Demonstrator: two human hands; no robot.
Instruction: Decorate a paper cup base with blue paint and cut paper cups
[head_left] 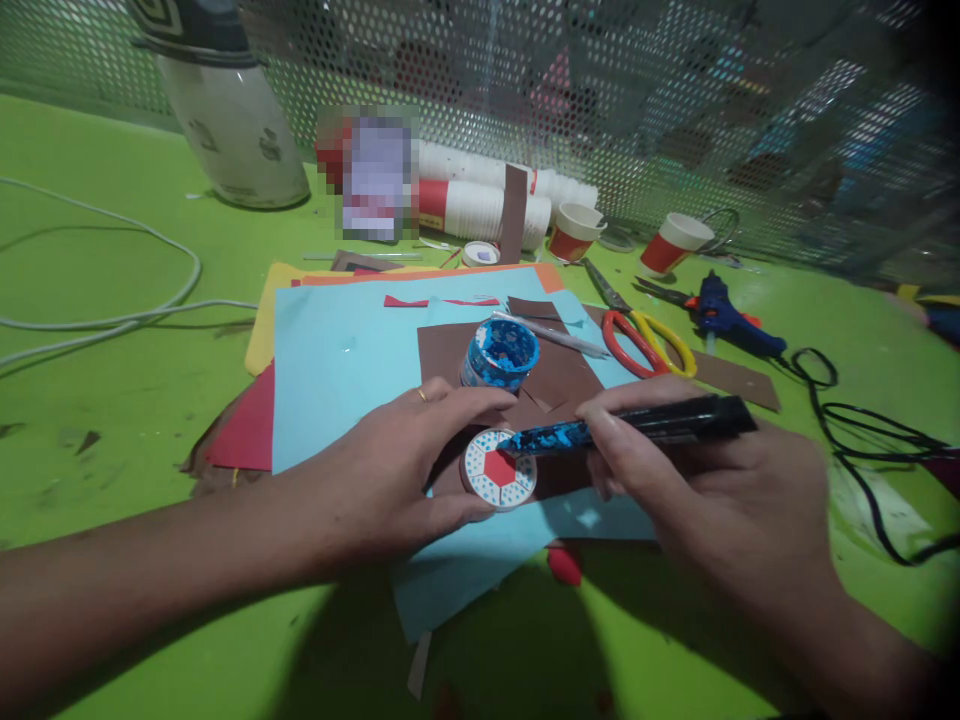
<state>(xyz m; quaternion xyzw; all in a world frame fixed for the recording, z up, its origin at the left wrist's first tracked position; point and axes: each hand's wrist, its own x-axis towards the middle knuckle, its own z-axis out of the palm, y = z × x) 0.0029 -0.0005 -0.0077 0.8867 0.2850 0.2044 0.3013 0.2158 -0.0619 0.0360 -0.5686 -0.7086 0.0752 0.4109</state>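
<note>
My left hand (pixel 420 450) grips a small round disc (pixel 516 492) between thumb and forefinger. Its white face carries a red hexagon in the middle, dark dividing lines and many blue dots. In my right hand (pixel 675 470) is a black marker (pixel 660 418), its front end smeared with blue paint. The marker's tip meets the disc's face near the upper edge of the hexagon; whether it touches, I cannot tell. Just behind the disc stands an open paint jar (pixel 499 355), blue inside and streaked with blue outside. Brown paper (pixel 442 350) and light blue paper (pixel 337 380) lie underneath.
Scissors (pixel 649 340) with red and yellow handles lie right of the jar, near a blue glue gun (pixel 727 315) with a black cord. Paper cups (pixel 675 243), stacked cups (pixel 487 210) and a large bottle (pixel 232 130) line the perforated metal screen (pixel 465 70). A white cable (pixel 172 255) crosses the left.
</note>
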